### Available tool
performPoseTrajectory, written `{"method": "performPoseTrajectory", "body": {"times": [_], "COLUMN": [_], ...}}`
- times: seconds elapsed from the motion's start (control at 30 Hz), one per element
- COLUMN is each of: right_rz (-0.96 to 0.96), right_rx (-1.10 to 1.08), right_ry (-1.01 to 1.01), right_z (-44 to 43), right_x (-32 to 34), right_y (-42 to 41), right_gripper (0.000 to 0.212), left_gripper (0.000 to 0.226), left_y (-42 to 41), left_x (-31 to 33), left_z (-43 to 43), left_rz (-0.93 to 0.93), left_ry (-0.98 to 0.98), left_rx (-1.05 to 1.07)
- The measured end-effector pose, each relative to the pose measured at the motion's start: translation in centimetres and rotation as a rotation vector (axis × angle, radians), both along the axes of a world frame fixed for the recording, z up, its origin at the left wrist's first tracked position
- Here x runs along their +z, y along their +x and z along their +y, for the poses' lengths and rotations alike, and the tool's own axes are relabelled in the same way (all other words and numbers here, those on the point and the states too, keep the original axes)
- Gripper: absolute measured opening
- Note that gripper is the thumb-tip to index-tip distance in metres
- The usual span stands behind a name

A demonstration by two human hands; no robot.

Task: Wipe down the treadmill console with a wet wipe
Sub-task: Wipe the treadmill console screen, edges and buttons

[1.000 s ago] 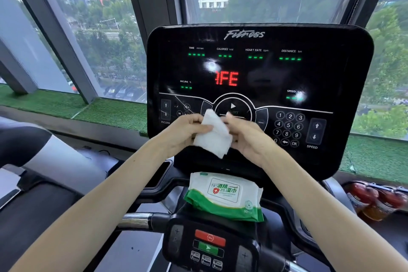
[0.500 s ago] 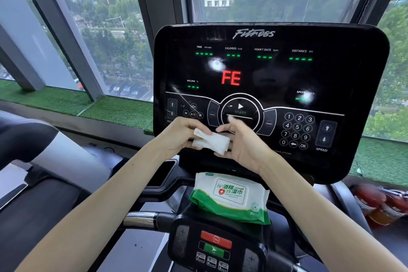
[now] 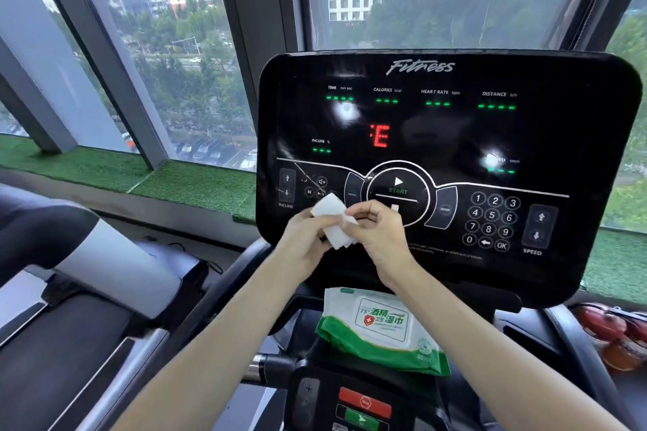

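My left hand point(image 3: 304, 243) and right hand point(image 3: 383, 236) pinch the wipe point(image 3: 329, 210), readying it; next I should rub the console point(image 3: 437, 136).

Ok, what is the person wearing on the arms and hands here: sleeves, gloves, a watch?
Nothing that shows. The left forearm and right forearm are bare down to the picture's bottom edge, no sleeve in view. The left hand and right hand are ungloved; no watch, band or ring shows on the wrists or visible fingers.
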State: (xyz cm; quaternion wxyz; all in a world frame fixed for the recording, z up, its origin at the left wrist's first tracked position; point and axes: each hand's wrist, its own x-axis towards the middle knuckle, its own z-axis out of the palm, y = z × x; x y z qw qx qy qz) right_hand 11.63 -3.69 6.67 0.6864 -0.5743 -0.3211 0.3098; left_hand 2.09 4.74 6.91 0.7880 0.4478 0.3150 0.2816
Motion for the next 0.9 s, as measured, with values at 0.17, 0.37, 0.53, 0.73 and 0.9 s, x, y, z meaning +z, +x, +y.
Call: {"method": "performPoseTrajectory", "body": {"times": [0.17, 0.37, 0.53, 0.73, 0.9], "right_rz": [-0.725, -1.623, -1.763, -1.808, -1.825], "right_rx": [-0.114, -0.077, -0.089, -0.057, -0.067], "right_ry": [-0.083, -0.28, -0.399, -0.504, -0.519], "right_z": [-0.3, -0.7, -0.7, -1.1, -1.1], "right_x": [-2.4, -6.0, -6.2, -7.1, -7.4], "right_y": [0.7, 1.2, 1.7, 2.1, 2.1], "right_gripper": [0.009, 0.038, 0.046, 0.054, 0.056], "left_gripper": [0.019, 0.012, 0.014, 0.018, 0.014], "left_y": [-0.5, 1.9, 4.0, 3.7, 2.6], "left_x": [0.3, 0.7, -2.5, -1.5, -2.5], "left_z": [4.4, 8.4, 4.4, 6.7, 7.5], "left_rz": [0.284, 0.585, 0.478, 0.51, 0.459], "left_ry": [0.376, 0.946, 1.4, 1.006, 1.287], "left_rx": [0.59, 0.758, 0.478, 0.748, 0.543]}}
